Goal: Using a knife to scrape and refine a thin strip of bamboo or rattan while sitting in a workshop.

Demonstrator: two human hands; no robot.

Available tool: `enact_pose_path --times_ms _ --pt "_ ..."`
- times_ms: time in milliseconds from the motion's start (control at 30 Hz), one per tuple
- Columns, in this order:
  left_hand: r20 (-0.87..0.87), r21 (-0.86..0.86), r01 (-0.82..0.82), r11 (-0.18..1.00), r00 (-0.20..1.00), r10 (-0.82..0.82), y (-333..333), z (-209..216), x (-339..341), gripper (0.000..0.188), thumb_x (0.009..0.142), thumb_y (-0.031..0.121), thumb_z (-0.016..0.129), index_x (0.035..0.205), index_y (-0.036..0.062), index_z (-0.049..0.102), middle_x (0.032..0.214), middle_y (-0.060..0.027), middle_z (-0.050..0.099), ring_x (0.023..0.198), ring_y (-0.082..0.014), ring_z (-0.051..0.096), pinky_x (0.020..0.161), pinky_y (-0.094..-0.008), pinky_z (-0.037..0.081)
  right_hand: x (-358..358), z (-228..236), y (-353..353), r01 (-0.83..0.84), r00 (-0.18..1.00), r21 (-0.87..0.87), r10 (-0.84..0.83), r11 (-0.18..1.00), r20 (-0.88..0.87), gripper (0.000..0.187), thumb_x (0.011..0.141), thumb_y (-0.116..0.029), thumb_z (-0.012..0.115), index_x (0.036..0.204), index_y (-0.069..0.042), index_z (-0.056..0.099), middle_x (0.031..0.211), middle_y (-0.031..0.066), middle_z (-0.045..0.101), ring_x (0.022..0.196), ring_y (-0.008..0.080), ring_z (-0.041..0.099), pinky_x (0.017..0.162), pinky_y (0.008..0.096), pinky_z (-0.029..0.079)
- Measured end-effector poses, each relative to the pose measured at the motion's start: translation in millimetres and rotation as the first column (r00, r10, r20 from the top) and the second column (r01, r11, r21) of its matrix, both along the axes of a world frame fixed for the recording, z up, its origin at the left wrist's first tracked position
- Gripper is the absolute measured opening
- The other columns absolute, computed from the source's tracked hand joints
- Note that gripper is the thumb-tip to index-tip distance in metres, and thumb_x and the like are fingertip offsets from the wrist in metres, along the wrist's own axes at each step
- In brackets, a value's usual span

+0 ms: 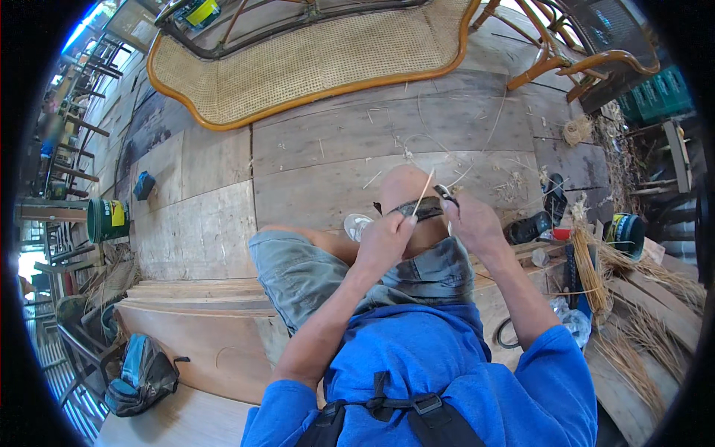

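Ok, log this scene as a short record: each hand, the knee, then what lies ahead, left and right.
Left hand: pinches a thin pale strip
Right hand: grips a small dark tool, kind unclear
Knee: raised, dark band across it
Ahead: woven cane panel with wooden rim
Left: green bucket, backpack
Right: upright bundle of pale strands

Wears a bright blue shirt (417, 339) with short, loose sleeves (555, 372). Over the shirt, carries black straps (441, 426) joined by a thin cross-strap with a dark buckle (427, 404). Beyond the shirt's hem, shows faded grey-blue shorts (298, 264) and, farther from it, a dark, mottled band (423, 211) across the right leg.
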State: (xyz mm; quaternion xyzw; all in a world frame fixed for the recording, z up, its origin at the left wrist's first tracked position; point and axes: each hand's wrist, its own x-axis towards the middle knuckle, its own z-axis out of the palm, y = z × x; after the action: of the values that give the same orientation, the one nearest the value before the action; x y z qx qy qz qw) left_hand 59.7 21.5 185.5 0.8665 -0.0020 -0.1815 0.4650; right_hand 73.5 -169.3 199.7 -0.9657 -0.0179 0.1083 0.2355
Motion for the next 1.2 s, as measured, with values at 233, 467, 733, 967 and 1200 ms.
enact_pose_path --times_ms 233,467,733,967,1200 --pt "0.015 -0.052 -0.023 0.998 1.0 0.024 3.7 -17.3 -9.8 0.033 0.087 0.025 0.049 0.071 -0.0027 0.053 0.064 -0.0235 0.054 0.06 -0.0361 0.056 0.055 -0.0428 0.042 -23.5 -9.7 27.4 -0.113 0.993 -0.082 0.117 0.99 0.035 0.025 0.088 -0.028 0.047 0.087 -0.003 0.051 0.074 0.0193 0.061 0.066 0.0354 0.061 0.058 0.0454 0.049" --pt "-0.234 -0.094 -0.018 0.995 0.972 -0.005 77.0 12.7 -87.9 0.031 0.086 0.022 0.05 0.068 -0.0034 0.048 0.055 -0.0101 0.043 0.054 -0.0123 0.042 0.05 -0.0324 0.037 -19.4 -17.2 24.0 -0.13 0.974 -0.052 0.137 0.99 0.179 0.022 0.087 -0.028 0.05 0.082 -0.006 0.049 0.068 0.0161 0.058 0.06 0.0322 0.061 0.049 0.0414 0.049" --pt "-0.585 -0.13 -0.289 0.948 0.795 0.162 196.3 41.9 -221.8 0.033 0.088 0.027 0.052 0.061 0.0095 0.046 0.053 0.0033 0.041 0.046 -0.0048 0.038 0.041 -0.0218 0.03 -19.5 -24.9 28.2 -0.16 0.961 -0.059 0.169 0.985 0.218 0.022 0.087 -0.028 0.05 0.081 -0.007 0.048 0.068 0.0151 0.058 0.058 0.0306 0.061 0.047 0.0402 0.049" --pt "-0.619 0.305 0.208 0.929 0.785 0.028 232.5 31.4 -252.6 0.031 0.085 0.031 0.055 0.074 0.0026 0.058 0.06 -0.0066 0.054 0.058 -0.022 0.053 0.055 -0.0355 0.042 -17.4 -19.5 37.4 -0.157 0.967 -0.093 0.172 0.983 0.187 0.024 0.088 -0.029 0.049 0.083 -0.005 0.049 0.064 0.0165 0.058 0.061 0.0336 0.061 0.052 0.0414 0.05" --pt "-0.099 0.293 0.012 0.956 0.995 0.017 79.6 44.9 -55.2 0.035 0.086 0.036 0.048 0.085 0.0022 0.058 0.083 -0.0194 0.059 0.082 -0.0339 0.057 0.071 -0.0422 0.043 -21.1 -5.7 35.4 -0.096 0.993 -0.117 0.102 0.988 0.053 0.026 0.089 -0.03 0.048 0.084 -0.004 0.05 0.066 0.0184 0.059 0.063 0.0359 0.061 0.053 0.0429 0.05"
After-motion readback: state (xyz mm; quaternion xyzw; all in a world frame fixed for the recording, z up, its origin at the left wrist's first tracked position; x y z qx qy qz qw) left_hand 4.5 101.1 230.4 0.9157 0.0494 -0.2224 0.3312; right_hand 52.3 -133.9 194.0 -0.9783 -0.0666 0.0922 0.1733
